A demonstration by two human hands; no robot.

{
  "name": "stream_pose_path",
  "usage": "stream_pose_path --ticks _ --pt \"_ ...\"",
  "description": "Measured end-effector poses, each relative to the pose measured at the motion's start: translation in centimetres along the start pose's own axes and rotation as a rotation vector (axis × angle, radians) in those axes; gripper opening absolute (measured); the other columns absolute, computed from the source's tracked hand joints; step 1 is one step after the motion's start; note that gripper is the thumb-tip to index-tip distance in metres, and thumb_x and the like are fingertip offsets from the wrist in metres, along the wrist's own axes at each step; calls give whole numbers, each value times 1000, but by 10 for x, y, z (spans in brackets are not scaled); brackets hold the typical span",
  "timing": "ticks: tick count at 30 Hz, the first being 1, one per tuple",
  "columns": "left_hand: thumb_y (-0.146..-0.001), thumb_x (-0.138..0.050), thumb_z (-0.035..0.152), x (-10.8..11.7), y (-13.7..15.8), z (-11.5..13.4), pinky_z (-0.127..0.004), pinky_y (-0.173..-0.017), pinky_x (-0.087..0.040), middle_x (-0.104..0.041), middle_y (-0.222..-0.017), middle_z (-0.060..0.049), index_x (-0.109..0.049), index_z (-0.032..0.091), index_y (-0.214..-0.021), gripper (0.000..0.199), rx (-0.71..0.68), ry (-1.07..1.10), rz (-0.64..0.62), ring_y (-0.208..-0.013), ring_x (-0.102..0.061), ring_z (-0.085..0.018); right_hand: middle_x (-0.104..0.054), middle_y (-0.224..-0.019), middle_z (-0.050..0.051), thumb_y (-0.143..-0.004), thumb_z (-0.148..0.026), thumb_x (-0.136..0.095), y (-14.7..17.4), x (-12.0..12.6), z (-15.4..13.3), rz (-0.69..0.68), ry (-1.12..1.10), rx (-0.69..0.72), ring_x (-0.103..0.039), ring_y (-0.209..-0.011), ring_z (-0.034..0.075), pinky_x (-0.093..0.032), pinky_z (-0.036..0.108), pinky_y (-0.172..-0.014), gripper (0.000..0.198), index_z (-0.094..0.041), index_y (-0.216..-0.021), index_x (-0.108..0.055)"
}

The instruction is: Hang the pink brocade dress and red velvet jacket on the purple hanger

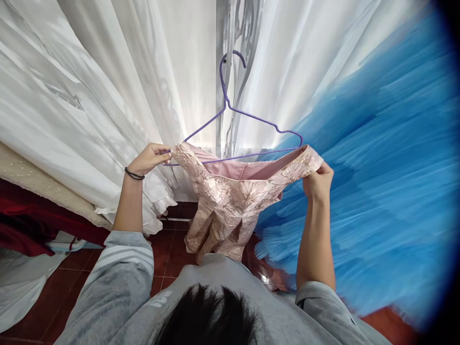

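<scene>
A pink dress [230, 194] with a raised, gold-edged floral pattern is stretched out in front of the person, its wide neckline facing up and its plain pink lining showing inside. A purple hanger [251, 115] stands above and within it: the left end passes behind the left strap and pokes out beyond it, the lower bar crosses the neckline, and the right end lies at the inner edge of the right strap. The hook is uppermost; what bears it cannot be told.

The left hand [148, 159] pinches the outer edge of the left strap, thumb and fingers closed beside the hanger's tip — whether they also grip the wire cannot be told. The right hand [319, 183] is closed on the outer end of the right strap, its fingers partly hidden by the cloth.

The grey shirt [118, 282] has white stripes on the left sleeve and a pale mark on the chest — too small and slanted to read. A black band [134, 174] circles the left wrist. White fabric [136, 72] hangs behind, blue tulle [381, 158] fills the right, and dark red cloth [21, 206] lies at the left above a red tiled floor [53, 292].
</scene>
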State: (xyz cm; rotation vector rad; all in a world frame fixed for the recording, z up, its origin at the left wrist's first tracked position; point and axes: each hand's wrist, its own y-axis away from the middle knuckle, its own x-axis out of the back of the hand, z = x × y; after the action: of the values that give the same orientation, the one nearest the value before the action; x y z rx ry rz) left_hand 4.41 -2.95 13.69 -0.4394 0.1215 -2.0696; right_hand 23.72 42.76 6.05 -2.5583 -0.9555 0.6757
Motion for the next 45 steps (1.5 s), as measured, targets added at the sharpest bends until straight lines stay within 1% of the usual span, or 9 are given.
stream_pose_path --ticks 5,11,15,23,28,33,36,40,45 --pt "-51 -91 43 -6 3 -2 -21 -45 -35 -52 -50 0 -74 15 -71 38 -11 159 26 -46 -45 -8 -76 -91 6 -56 -34 -86 -33 -19 -6 -121 -22 -10 -66 -94 26 -53 37 -86 30 -23 -80 -72" --pt "-56 -90 50 -13 5 2 -20 -43 -30 -40 -44 3 -62 15 -55 45 -10 224 15 -43 -35 -5 -72 -74 1 -52 -40 -88 -62 -56 -8 -234 -18 41 -66 -79 20 -55 35 -74 34 -19 -71 -68" --pt "-57 -89 49 -20 7 4 -19 -43 -29 -37 -43 5 -55 16 -51 48 -4 251 11 -42 -32 -4 -63 -59 -2 -52 -43 -88 -71 -73 -17 -335 51 -12 -62 -65 17 -52 29 -58 36 -19 -63 -65" --pt "-59 -83 38 -26 5 2 -19 -43 -27 -46 -49 4 -63 17 -66 30 -20 201 216 -43 -38 -5 -55 -50 -3 -59 -41 -86 -69 -69 -67 -581 415 126 -48 -52 10 -39 23 -46 31 -17 -56 -65" --pt "-66 -80 31 -27 9 12 -19 -48 -33 -51 -57 5 -68 19 -85 26 -150 -32 278 -48 -42 -7 -55 -47 1 -68 -24 -76 -64 -86 -82 -756 785 160 -47 -53 10 -33 25 -49 22 -14 -53 -62" --pt "-71 -76 22 -36 9 14 -20 -59 -40 -60 -70 0 -71 16 -77 9 -249 -198 429 -67 -53 -11 -56 -50 2 -64 -14 -71 -60 -94 -65 -667 866 273 -48 -58 10 -40 26 -59 26 -18 -49 -51" --pt "-74 -75 21 -41 8 12 -20 -63 -43 -62 -74 -1 -72 16 -75 6 -252 -198 514 -71 -56 -12 -66 -67 4 -65 -17 -72 -58 -90 -59 -564 612 252 -57 -67 13 -49 29 -65 7 -18 -70 -67" --pt "-71 -77 18 -42 8 17 -20 -68 -46 -60 -84 -2 -74 16 -75 6 -327 -224 602 -80 -59 -12 -69 -81 3 -69 -27 -76 -54 -88 -56 -570 302 87 -62 -74 16 -56 30 -66 26 -17 -93 -73" --pt "-71 -77 19 -32 5 25 -20 -63 -45 -63 -81 -2 -72 15 -72 6 -327 -214 584 -78 -60 -13 -59 -60 -1 -64 -45 -84 -49 -92 -39 -455 259 111 -57 -63 13 -54 28 -63 33 -16 -65 -68"
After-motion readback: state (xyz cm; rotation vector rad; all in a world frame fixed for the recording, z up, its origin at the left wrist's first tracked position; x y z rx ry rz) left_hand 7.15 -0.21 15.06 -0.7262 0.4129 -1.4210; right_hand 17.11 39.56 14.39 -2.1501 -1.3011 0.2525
